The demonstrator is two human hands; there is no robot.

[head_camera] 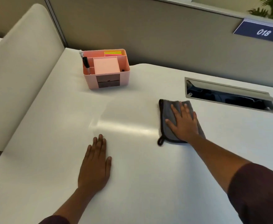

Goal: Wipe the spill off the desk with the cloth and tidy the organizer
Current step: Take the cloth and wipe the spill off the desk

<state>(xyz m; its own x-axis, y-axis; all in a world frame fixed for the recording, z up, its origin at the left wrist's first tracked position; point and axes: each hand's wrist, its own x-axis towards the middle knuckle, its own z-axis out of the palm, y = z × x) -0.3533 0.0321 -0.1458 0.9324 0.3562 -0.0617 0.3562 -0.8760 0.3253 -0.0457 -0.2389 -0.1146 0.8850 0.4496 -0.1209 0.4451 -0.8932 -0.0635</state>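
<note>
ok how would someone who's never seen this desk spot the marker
Find the pink organizer at the back of the white desk. The marker stands in its narrow left slot: the only black thing there, beside the pink pad.

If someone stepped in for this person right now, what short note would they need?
Right hand: flat, pressing the grey cloth with dark trim on the white desk.
Left hand: open, flat on the desk, holding nothing.
Pink plastic organizer stands at the back left, holding a black marker and coloured sticky notes.
Done: wiping under way; no spill visible.
Left: finish wiping, tidy the organizer.
</note>
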